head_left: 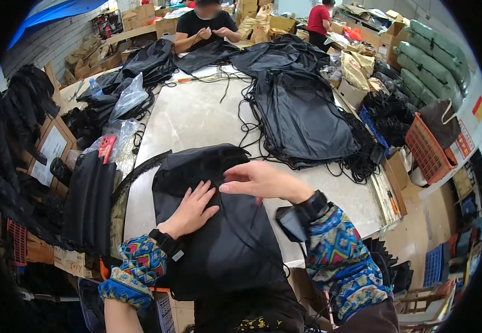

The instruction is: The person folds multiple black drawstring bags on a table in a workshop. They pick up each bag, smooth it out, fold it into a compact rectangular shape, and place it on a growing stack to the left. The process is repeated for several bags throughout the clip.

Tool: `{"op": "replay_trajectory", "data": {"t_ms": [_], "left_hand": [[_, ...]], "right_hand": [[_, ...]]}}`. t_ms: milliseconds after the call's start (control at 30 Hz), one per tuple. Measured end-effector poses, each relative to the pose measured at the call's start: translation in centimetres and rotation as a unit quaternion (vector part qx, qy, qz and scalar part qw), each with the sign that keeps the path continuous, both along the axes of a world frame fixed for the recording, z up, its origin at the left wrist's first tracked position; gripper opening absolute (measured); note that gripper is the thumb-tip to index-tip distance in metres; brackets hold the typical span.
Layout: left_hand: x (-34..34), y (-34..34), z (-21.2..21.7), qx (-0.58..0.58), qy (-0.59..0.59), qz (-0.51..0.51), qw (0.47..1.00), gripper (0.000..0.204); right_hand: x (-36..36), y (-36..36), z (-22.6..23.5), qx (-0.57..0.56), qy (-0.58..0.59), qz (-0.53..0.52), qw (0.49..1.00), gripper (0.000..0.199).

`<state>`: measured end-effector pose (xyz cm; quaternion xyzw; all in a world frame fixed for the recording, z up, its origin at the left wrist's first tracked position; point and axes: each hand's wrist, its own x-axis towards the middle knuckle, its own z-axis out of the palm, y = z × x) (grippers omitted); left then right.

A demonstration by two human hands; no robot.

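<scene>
A black fabric piece (pixel 230 238) lies across the near edge of the bench (pixel 191 122), its lower part reaching past that edge toward the person. The left hand (pixel 192 212) rests flat on it, fingers spread wide. The right hand (pixel 260 182) is over its upper right part, fingers loosely bent; whether they pinch anything, I cannot tell. Toward the bench's right edge lies a black fabric pile (pixel 307 119) with loose cords (pixel 250 127).

Yellow lettering (pixel 252 323) on black garment (pixel 213 313); red print (pixel 465 140) on white panel (pixel 478 127); white label (pixel 50 156) on carton (pixel 62 130), apparently illegible.
</scene>
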<state>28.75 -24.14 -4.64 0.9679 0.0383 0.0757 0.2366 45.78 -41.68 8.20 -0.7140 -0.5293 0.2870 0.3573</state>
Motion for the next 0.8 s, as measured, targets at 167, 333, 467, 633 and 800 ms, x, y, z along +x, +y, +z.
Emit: {"op": "replay_trajectory", "data": {"t_ms": [167, 333, 467, 633, 800], "left_hand": [[-7.0, -1.6, 4.2, -0.002, -0.043, 0.154, 0.987, 0.023], [-7.9, -2.8, 2.3, -0.070, -0.023, 0.124, 0.990, 0.016], [-4.2, -2.3, 0.5, -0.066, -0.097, 0.129, 0.985, 0.016], [-4.3, 0.0, 1.1, -0.073, -0.165, 0.274, 0.945, 0.025], [-3.3, 6.2, 1.6, -0.330, -0.072, 0.438, 0.833, 0.026]], "right_hand": [[1.9, -1.8, -2.5, -0.248, -0.164, 0.074, 0.952, 0.060], [-3.4, -1.4, -11.2, -0.057, -0.141, 0.062, 0.986, 0.041], [-4.2, 2.5, -12.3, 0.023, -0.123, -0.021, 0.992, 0.026], [-0.3, 0.8, -11.0, 0.105, -0.117, -0.225, 0.961, 0.028], [5.5, 1.1, -11.8, 0.029, 0.173, -0.278, 0.944, 0.029]]}}
